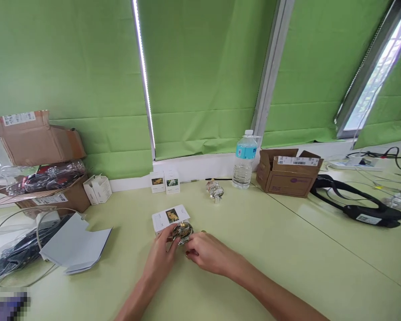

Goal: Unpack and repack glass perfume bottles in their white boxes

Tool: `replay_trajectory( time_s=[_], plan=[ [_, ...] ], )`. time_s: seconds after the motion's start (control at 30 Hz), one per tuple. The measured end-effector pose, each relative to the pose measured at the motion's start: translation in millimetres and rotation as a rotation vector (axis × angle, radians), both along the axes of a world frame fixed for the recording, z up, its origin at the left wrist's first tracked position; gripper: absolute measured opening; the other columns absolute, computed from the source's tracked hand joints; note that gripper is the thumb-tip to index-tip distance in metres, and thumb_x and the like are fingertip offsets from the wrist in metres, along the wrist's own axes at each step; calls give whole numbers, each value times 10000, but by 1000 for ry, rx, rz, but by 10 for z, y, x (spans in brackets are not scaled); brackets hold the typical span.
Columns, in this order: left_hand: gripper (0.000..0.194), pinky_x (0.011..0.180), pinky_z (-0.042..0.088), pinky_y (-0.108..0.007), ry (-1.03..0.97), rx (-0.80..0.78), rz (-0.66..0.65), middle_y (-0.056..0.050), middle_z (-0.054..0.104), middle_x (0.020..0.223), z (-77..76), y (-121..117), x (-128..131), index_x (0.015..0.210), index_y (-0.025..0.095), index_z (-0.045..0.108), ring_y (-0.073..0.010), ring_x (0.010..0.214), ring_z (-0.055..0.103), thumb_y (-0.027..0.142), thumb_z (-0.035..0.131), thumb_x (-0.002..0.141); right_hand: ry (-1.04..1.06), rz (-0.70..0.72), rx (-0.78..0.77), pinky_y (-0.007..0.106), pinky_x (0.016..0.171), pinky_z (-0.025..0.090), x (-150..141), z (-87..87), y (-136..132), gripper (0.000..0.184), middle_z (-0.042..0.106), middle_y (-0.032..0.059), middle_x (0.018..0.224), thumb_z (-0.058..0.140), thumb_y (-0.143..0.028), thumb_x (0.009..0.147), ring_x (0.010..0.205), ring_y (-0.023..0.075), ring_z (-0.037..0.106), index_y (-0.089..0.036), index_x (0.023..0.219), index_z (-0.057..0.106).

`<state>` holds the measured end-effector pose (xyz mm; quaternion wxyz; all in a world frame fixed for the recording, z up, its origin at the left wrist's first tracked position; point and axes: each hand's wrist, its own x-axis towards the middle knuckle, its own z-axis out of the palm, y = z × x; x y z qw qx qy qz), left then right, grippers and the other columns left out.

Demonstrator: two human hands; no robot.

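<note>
My left hand (pixel 166 244) grips the left side of a small, round, shiny glass bottle (pixel 183 230) with a gold-coloured top. The thumb is at its near side, the fingers behind. My right hand (pixel 207 252) is at the bottle's right side, its fingers curled and closed. What lies between those fingers is hidden. Just behind the bottle a white box (pixel 160 219) with a yellow-flower picture lies flat on the table. A similar shiny bottle (pixel 215 191) rests farther back.
Two small white boxes (pixel 158 183) stand by the wall. A water bottle (pixel 243 166) and an open brown carton (pixel 285 176) are back right, beside a black headset-like strap (pixel 367 213). Folded white card (pixel 76 245), bagged cables (pixel 20 249) and stacked cartons (pixel 40 140) occupy the left.
</note>
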<state>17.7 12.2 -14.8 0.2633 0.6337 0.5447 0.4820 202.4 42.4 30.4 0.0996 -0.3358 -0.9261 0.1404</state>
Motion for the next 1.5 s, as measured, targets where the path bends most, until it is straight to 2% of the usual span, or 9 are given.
replay_trajectory(
  time_s=[0.17, 0.27, 0.37, 0.47, 0.6, 0.83, 0.97, 1.27, 1.5],
  plan=[
    [336, 861, 564, -371, -19, 12, -11, -85, 661, 1181, 29, -28, 5, 1215, 249, 577, -217, 1056, 651, 337, 519, 895, 180, -200, 96, 257, 567, 315, 95, 193, 73, 281, 633, 20, 645, 506, -272, 880, 598, 150, 548, -197, 635, 623],
    [348, 820, 584, -361, -29, 27, 14, -98, 644, 1198, 87, -66, 20, 1219, 239, 576, -221, 1045, 655, 366, 514, 901, 321, -334, 88, 269, 614, 388, 118, 252, 129, 146, 681, 33, 836, 560, -320, 857, 683, 170, 589, -211, 845, 657],
    [368, 767, 600, -343, -40, 66, 79, -100, 655, 1162, 161, -106, 48, 1205, 226, 585, -222, 1016, 658, 401, 539, 885, 413, -299, 36, 294, 718, 458, 90, 241, 115, 411, 636, 63, 1152, 638, -331, 804, 866, 194, 616, -245, 1198, 559],
    [387, 757, 603, -329, -67, 91, 139, -90, 664, 1137, 221, -157, 99, 1194, 225, 588, -218, 1020, 643, 427, 568, 864, 422, -260, 42, 352, 857, 458, 6, 188, 15, 644, 577, 93, 1273, 671, -401, 782, 1085, 252, 570, -257, 1359, 424],
    [422, 752, 605, -330, -117, 56, 162, -94, 653, 1146, 243, -231, 184, 1176, 221, 589, -229, 1044, 628, 465, 600, 832, 386, -298, 65, 400, 876, 461, -120, 128, -137, 729, 547, 135, 1309, 616, -467, 806, 1128, 296, 549, -201, 1420, 329],
    [456, 845, 567, -391, -97, 56, 136, -103, 657, 1137, 231, -241, 222, 1175, 215, 568, -255, 1050, 638, 489, 614, 813, 439, -313, 111, 375, 927, 451, -123, 121, -171, 744, 530, 124, 1302, 640, -337, 747, 1155, 274, 513, -190, 1412, 339],
    [467, 872, 532, -400, 2, 8, 128, -98, 625, 1208, 250, -228, 216, 1254, 260, 496, -256, 1092, 621, 500, 551, 857, 520, -363, 91, 380, 938, 441, -8, 114, 36, 735, 566, 119, 1266, 669, -409, 739, 1150, 276, 528, -194, 1375, 369],
    [336, 763, 526, -340, 99, -107, 90, -71, 654, 1118, 176, -148, 104, 1019, 249, 629, -235, 935, 663, 523, 517, 860, 499, -790, 189, 379, 883, 434, 698, -81, 861, 674, 581, 173, 1220, 700, -321, 718, 1072, 302, 583, -138, 1300, 415],
    [299, 756, 536, -310, 109, -66, -2, -63, 674, 1053, 195, -171, 137, 955, 230, 660, -203, 872, 671, 478, 513, 874, 500, -861, 202, 393, 819, 455, 925, -261, 1108, 630, 602, 168, 1136, 656, -314, 721, 1036, 328, 591, -125, 1275, 424]
  ],
)
